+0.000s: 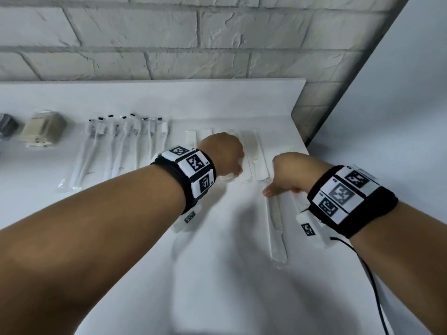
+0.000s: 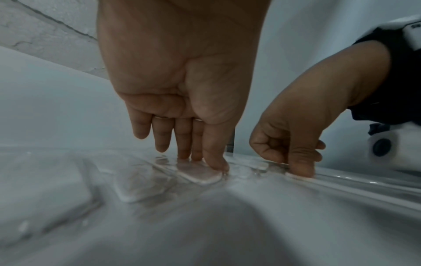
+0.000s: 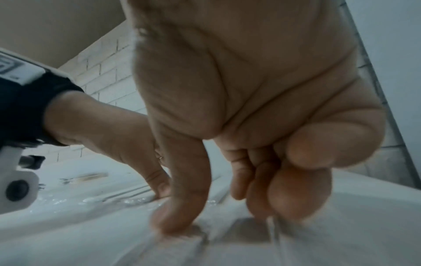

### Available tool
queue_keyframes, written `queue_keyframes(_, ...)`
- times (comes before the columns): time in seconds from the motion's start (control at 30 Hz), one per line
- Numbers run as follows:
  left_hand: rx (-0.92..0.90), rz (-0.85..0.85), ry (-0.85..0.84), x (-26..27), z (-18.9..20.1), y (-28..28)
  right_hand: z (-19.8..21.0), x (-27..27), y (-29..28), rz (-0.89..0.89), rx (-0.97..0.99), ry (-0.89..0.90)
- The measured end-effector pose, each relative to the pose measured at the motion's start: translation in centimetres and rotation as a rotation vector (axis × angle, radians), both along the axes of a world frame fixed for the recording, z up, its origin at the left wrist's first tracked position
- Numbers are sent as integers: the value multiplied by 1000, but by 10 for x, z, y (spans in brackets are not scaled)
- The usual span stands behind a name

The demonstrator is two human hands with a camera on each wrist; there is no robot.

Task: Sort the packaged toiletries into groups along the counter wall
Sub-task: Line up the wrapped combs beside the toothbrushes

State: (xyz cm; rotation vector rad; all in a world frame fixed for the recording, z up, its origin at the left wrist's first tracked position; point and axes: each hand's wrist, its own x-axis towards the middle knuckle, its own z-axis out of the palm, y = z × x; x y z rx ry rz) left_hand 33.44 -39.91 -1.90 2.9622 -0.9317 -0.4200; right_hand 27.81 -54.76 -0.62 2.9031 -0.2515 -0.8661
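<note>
Several white combs in clear wrappers lie side by side by the brick wall. My left hand reaches down onto them. Its fingers are straight, and the thumb and fingertips press on the near end of one wrapped comb. A loose wrapped comb lies lengthwise nearer to me. My right hand is at its far end: the thumb bears down on it and the curled fingers close in on the other side. Another white piece shows under my right wrist.
Wrapped toothbrushes lie in a row left of the combs. Further left are a beige pack and a dark pack. The white counter ends just right of the combs, at a side wall.
</note>
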Motion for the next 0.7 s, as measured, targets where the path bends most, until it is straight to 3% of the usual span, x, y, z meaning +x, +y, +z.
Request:
queue_keyframes(0.2,20,7,15,-2,-1,-1,3,11,-10,103,195,-354)
queue_keyframes(0.33,13,-11,15,-4,0,0,-7,24,-8,180,203,-234)
queue_keyframes(0.53,28,-26,11,-2,0,2,-9,26,-11,184,191,-237)
queue_keyframes(0.6,27,-14,8,-1,-1,1,-7,21,-15,140,301,-269)
queue_keyframes(0.7,34,19,11,-1,-3,-1,6,10,-32,-109,478,-476)
